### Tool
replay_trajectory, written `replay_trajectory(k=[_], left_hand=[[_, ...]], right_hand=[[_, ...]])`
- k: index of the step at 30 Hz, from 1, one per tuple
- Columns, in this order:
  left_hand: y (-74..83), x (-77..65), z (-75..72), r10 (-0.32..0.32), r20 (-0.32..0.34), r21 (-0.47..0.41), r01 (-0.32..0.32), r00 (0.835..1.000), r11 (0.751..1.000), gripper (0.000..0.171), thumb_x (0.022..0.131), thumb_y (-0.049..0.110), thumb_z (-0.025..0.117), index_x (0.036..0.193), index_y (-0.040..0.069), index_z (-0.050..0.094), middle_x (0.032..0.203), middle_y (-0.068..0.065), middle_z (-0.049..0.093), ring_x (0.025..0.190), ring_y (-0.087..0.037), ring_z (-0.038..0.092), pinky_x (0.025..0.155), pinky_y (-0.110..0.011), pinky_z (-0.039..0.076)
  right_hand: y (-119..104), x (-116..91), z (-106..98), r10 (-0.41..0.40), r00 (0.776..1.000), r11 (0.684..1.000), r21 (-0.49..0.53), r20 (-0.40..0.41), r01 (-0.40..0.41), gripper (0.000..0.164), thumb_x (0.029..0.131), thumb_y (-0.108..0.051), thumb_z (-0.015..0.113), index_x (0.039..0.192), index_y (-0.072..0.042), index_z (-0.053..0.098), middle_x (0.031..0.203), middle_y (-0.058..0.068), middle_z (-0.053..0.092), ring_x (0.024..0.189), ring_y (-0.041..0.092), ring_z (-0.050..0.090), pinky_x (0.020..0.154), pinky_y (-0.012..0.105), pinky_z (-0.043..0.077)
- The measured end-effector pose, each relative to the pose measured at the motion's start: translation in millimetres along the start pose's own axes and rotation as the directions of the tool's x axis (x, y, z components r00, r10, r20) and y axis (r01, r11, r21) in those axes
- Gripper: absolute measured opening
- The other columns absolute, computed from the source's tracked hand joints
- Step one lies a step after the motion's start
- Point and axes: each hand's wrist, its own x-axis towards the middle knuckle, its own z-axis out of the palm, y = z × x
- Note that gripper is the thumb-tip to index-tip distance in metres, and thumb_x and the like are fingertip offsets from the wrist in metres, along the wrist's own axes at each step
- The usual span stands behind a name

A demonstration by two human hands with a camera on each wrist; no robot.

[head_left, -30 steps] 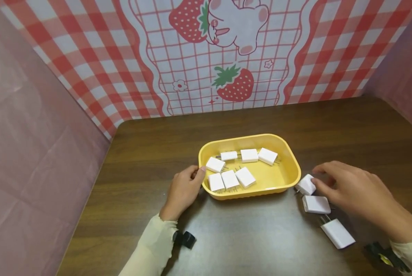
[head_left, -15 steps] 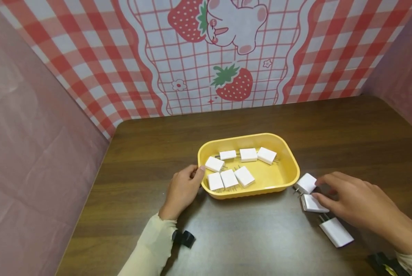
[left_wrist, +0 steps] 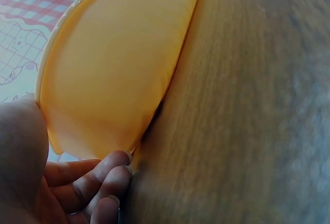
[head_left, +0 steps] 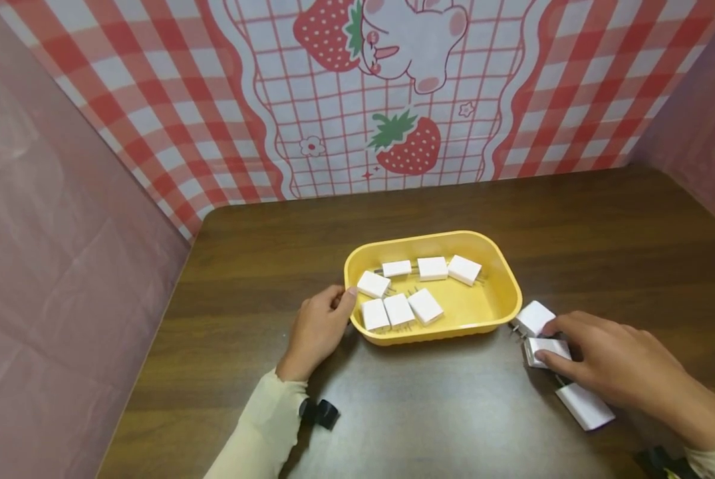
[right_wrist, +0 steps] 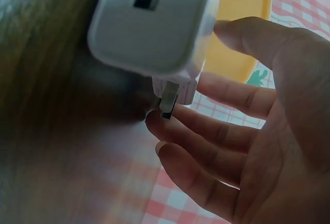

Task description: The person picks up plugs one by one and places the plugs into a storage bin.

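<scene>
My left hand [head_left: 318, 329] holds the left end of a yellow plastic basket [head_left: 496, 279]. Its thumb lies at the rim, and the fingers curl by the lower edge in the left wrist view. Several white plug chargers [head_left: 432, 269] lie inside. On the table right of the basket sit three more. My right hand [head_left: 623, 359] pinches the middle charger [head_left: 547, 347], thumb across its top and index finger at the far side. The upper charger [head_left: 535, 318] lies against that index finger. Nearest the wrist is the lower charger [head_left: 584, 406], whose USB end [right_wrist: 149, 23] fills the right wrist view's top.
The brown wooden table [head_left: 261, 266] carries everything. A red-and-white checked cloth [head_left: 183, 100] with strawberries hangs behind it, and pink cloth [head_left: 64, 266] covers the left side. Black straps [head_left: 320, 414] sit at the wrists.
My right hand has let go of the upper charger and moved down toward me, its thumb now on the middle charger. The left hand and basket have stayed in place.
</scene>
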Motion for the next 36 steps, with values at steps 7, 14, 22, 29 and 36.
replay_trajectory(k=[7, 14, 22, 29, 36], left_hand=[[0.4, 0.3, -0.3, -0.004, 0.004, 0.024, 0.004, 1.0, 1.0, 0.041, 0.1, 0.05, 0.051, 0.111, 0.017, 0.072, 0.081, 0.005, 0.062, 0.075, -0.017, 0.057, 0.067, -0.034, 0.045], [1.5, -0.5, -0.6, -0.008, 0.003, 0.02, 0.007, 1.0, 1.0, 0.042, 0.099, 0.051, 0.05, 0.112, 0.017, 0.072, 0.081, 0.005, 0.062, 0.076, -0.017, 0.058, 0.067, -0.035, 0.046], [2.6, -0.2, -1.8, -0.009, 0.004, 0.029, 0.009, 1.0, 1.0, 0.042, 0.1, 0.05, 0.05, 0.113, 0.016, 0.072, 0.082, 0.005, 0.062, 0.076, -0.017, 0.057, 0.068, -0.035, 0.045], [1.9, -0.5, -0.9, -0.009, 0.005, 0.027, 0.009, 1.0, 1.0, 0.041, 0.1, 0.05, 0.05, 0.111, 0.017, 0.072, 0.081, 0.005, 0.062, 0.075, -0.017, 0.057, 0.067, -0.035, 0.045], [1.7, -0.9, -1.2, 0.012, -0.006, 0.027, -0.011, 1.0, 1.0, 0.041, 0.1, 0.05, 0.051, 0.11, 0.017, 0.073, 0.08, 0.005, 0.062, 0.075, -0.016, 0.057, 0.067, -0.035, 0.045]], right_hand=[[-2.7, -2.2, -1.3, -0.022, 1.0, 1.0, -0.014, -0.016, 0.021, 0.055, 0.076, -0.067, 0.075, 0.107, -0.021, 0.07, 0.102, 0.004, 0.068, 0.076, 0.02, 0.063, 0.056, 0.048, 0.048], [-1.8, -2.9, 0.1, -0.052, 0.999, 0.998, -0.031, -0.008, 0.052, 0.059, 0.071, -0.064, 0.08, 0.108, -0.019, 0.07, 0.097, 0.001, 0.068, 0.071, 0.016, 0.059, 0.055, 0.045, 0.047], [-3.4, -1.0, 5.3, -0.054, 0.998, 0.998, -0.02, -0.008, 0.054, 0.056, 0.069, -0.052, 0.087, 0.108, -0.013, 0.074, 0.1, 0.005, 0.067, 0.072, 0.016, 0.058, 0.055, 0.042, 0.047], [-1.2, -2.9, 7.1, -0.076, 0.996, 0.997, -0.007, -0.038, 0.076, 0.054, 0.069, -0.046, 0.089, 0.108, -0.013, 0.074, 0.1, 0.005, 0.068, 0.074, 0.017, 0.06, 0.057, 0.044, 0.049], [5.6, -5.2, 1.2, -0.03, 0.999, 0.999, 0.022, -0.021, 0.03, 0.05, 0.075, -0.046, 0.086, 0.11, -0.014, 0.07, 0.089, -0.006, 0.065, 0.071, 0.011, 0.055, 0.057, 0.039, 0.045]])
